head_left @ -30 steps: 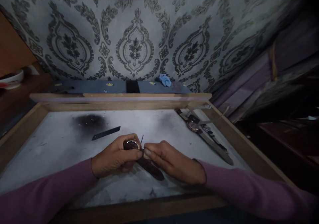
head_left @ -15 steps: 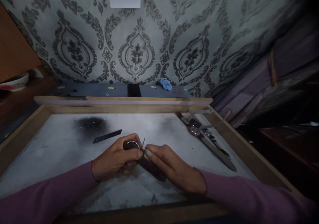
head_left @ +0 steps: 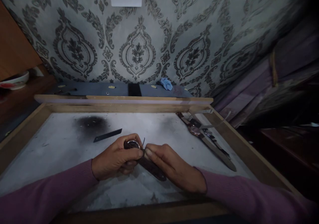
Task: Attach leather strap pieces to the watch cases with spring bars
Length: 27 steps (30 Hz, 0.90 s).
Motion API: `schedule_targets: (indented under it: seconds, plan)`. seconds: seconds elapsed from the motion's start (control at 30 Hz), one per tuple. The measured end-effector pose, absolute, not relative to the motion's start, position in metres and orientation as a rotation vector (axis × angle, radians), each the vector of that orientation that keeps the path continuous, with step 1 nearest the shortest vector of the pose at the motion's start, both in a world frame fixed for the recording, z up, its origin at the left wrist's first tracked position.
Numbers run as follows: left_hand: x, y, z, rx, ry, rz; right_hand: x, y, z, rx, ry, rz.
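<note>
My left hand (head_left: 116, 157) is closed around the watch (head_left: 132, 145), thumb across it just beside the round face, and holds it over the near half of the table (head_left: 149, 108), nearer the near edge than the far one. My right hand (head_left: 171, 164) is pinched, thumb against forefinger, on the strap (head_left: 152, 168) right next to my left thumb; whether something small sits between those fingertips I can't tell. A second ago a pale bit showed there; now my fingers cover it, and since half a second ago almost nothing has shifted, so I judge I'm working at one spot, where strap meets case. A thin dark pin (head_left: 144, 141) sticks up beside my fingertips, and the strap's loose end slants toward the table's near edge. Farther out, a dark strip (head_left: 107, 135) lies left of the table's middle. The raised wooden rim makes the table a shallow tray, holding that strip and, along its right edge toward the far right corner, a brown watch (head_left: 194, 130) with a smaller watch (head_left: 211, 138) next to it. Past the far edge sits a blue cloth (head_left: 166, 84); beyond the far left corner, a bowl (head_left: 15, 82), its contents hidden from me.
</note>
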State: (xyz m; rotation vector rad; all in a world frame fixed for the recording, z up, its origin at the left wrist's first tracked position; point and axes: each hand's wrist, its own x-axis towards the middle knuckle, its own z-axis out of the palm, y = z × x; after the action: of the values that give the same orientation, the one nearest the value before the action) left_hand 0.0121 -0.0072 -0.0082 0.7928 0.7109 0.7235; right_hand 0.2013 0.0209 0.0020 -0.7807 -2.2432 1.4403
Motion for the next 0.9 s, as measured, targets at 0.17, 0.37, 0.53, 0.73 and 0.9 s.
schedule_targets:
  seconds: [0.17, 0.37, 0.53, 0.73, 0.9]
  plan:
    - [0.0124, -0.0069, -0.0065, 0.789, 0.721, 0.711, 0.2018, 0.0200, 0.0035, -0.782, -2.268, 1.419]
    - [0.0134, -0.0092, -0.0049, 0.775, 0.729, 0.710, 0.2028, 0.0199, 0.0049, -0.791, -2.330, 1.379]
    - [0.0142, -0.0097, -0.0078, 0.794, 0.732, 0.710, 0.2039, 0.0212, 0.0023, -0.756, -2.412, 1.305]
    - [0.0164, -0.0094, -0.0060, 0.820, 0.780, 0.716, 0.2053, 0.0235, -0.0021, -0.679, -2.522, 1.179]
    - [0.0171, -0.0104, -0.0059, 0.876, 0.820, 0.712, 0.2060, 0.0231, -0.0033, -0.719, -2.572, 1.136]
